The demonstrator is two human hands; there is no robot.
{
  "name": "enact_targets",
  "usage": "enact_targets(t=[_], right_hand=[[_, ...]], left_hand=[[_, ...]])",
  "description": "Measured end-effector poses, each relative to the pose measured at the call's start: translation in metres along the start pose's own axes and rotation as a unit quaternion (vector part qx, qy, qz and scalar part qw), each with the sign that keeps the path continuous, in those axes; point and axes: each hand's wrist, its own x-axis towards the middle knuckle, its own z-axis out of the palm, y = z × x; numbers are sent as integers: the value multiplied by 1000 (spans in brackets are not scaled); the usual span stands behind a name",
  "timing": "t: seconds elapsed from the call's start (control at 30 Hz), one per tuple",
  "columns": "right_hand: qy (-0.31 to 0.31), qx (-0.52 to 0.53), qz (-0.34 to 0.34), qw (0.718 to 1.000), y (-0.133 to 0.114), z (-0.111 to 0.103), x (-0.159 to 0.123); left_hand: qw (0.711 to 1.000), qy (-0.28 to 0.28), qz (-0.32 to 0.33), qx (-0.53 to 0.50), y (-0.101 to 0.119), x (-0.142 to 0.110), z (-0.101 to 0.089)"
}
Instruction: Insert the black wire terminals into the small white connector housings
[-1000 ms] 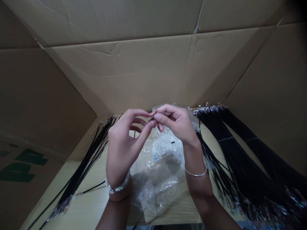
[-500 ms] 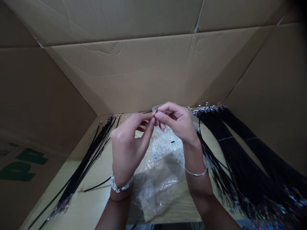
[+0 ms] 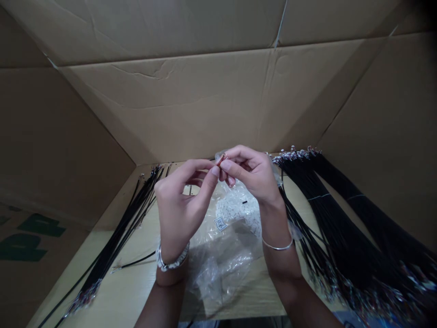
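Observation:
Above the middle of the table, both hands meet at the thin reddish wires of a cable end. My left hand pinches them from the left between thumb and forefinger. From the right, my right hand closes thumb and fingers on the same wires. A black cable with bare wire ends comes out from behind my left wrist; whether it is the held one is hidden. Below the hands lies a clear plastic bag with many small white connectors, a paper label and a short black piece.
A bundle of black cables lies along the left. Thick tied bundles of black cables, with white connectors at their far ends, fill the right side. Cardboard walls stand behind and at both sides of the wooden table.
My left fingers have drawn back slightly left and down, and more of the reddish wires shows between the hands. My right hand keeps its pinch almost in place.

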Motion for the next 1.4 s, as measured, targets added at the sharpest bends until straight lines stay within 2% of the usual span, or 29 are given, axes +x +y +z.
enact_targets(t=[0.47, 0.8, 0.9, 1.03, 1.17, 1.3, 1.4], right_hand=[[2, -14, -27, 1000, 1, 0, 1], [28, -121, -51, 991, 1, 1, -6], [29, -160, -56, 985, -1, 1, -7], [15, -220, -76, 973, -7, 2, -9], [7, -307, -100, 946, -15, 4, -12], [8, -389, -124, 913, -22, 8, -17], [6, -422, -127, 898, -23, 10, -19]], left_hand=[[999, 18, 0, -37, -5, 1, 8], [1000, -3, 19, -7, -6, 2, 6], [998, 2, 51, 28, -7, 4, 4], [990, 13, 115, 77, -9, 7, 0], [983, -12, 154, 97, -12, 9, -3], [984, -27, 156, 87, -11, 8, -7], [984, -37, 150, 85, -11, 8, -10]])
